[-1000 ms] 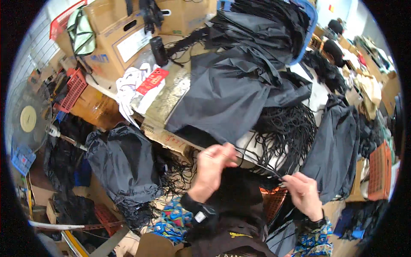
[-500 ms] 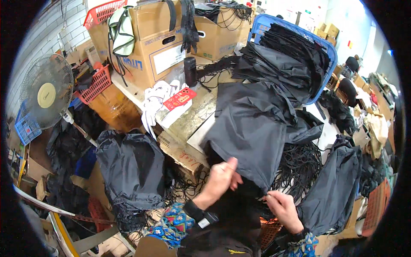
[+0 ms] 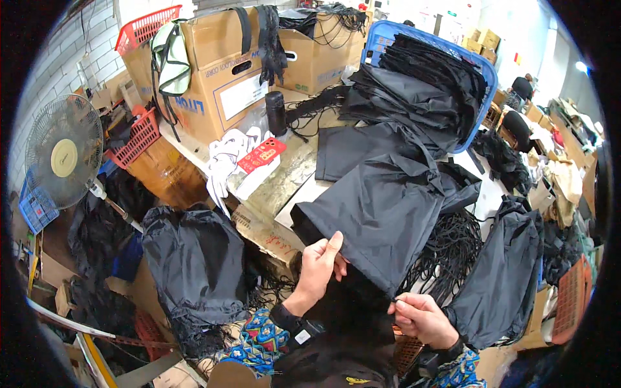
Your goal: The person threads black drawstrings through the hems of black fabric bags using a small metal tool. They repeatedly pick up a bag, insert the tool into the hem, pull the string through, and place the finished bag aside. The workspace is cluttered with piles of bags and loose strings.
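A black fabric bag (image 3: pixel 381 216) lies spread on the table in front of me, its near edge running between my hands. My left hand (image 3: pixel 318 270) is closed at that edge, thumb raised against the cloth and the other fingers curled below. At the bag's near right corner, my right hand (image 3: pixel 422 318) pinches the edge between thumb and fingers. More black cloth lies under and behind this bag. A tangle of black cords (image 3: pixel 449 249) spreads just right of it.
A blue basket (image 3: pixel 488 97) of stacked black bags stands at the back right. Black bags hang at left (image 3: pixel 194 262) and right (image 3: pixel 501 278). Cardboard boxes (image 3: pixel 223 71), a black cylinder (image 3: pixel 275 113), white straps (image 3: pixel 226 155) and a red packet (image 3: pixel 262 155) sit behind; a fan (image 3: pixel 63 158) stands left.
My right hand has shifted slightly left and down with the bag's corner. My left hand's thumb has come onto the bag's edge, which is now pulled straighter. The whole view has shifted a little.
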A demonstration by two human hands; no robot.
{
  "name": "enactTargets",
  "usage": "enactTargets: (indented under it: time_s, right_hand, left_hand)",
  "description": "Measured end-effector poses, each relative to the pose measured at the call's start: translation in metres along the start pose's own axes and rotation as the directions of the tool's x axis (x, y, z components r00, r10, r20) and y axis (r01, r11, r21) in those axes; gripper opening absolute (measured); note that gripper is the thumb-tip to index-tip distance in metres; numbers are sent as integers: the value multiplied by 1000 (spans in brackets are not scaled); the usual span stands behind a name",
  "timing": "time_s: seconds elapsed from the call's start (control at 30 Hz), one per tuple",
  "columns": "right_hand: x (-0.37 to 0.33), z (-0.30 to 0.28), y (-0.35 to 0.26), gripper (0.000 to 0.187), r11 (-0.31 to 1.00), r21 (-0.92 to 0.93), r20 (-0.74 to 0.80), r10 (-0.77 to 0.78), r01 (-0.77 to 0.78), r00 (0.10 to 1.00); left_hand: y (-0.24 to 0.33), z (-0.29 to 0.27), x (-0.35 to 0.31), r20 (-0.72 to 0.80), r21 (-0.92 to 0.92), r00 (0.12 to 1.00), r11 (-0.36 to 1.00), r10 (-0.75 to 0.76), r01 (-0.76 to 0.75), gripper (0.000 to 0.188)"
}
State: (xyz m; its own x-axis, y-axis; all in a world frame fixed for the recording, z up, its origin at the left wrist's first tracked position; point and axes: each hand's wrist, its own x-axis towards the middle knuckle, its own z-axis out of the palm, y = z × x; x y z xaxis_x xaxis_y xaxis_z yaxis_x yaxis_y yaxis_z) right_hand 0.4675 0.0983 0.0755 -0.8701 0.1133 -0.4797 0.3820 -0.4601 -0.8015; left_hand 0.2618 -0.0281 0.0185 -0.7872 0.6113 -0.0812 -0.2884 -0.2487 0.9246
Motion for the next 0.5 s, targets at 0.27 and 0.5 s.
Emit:
enactTargets:
  time_s: [0.27, 0.5]
  right_hand:
    - [13, -6, 3, 17, 962, 253, 47, 94, -103, 994]
    - [8, 3, 8, 20, 990, -130, -76, -63, 53, 995]
  left_hand:
    - [-20, 12, -19, 414, 403, 910, 891, 25, -208, 44]
    - [-12, 2, -13, 65, 103, 993, 990, -101, 94, 36]
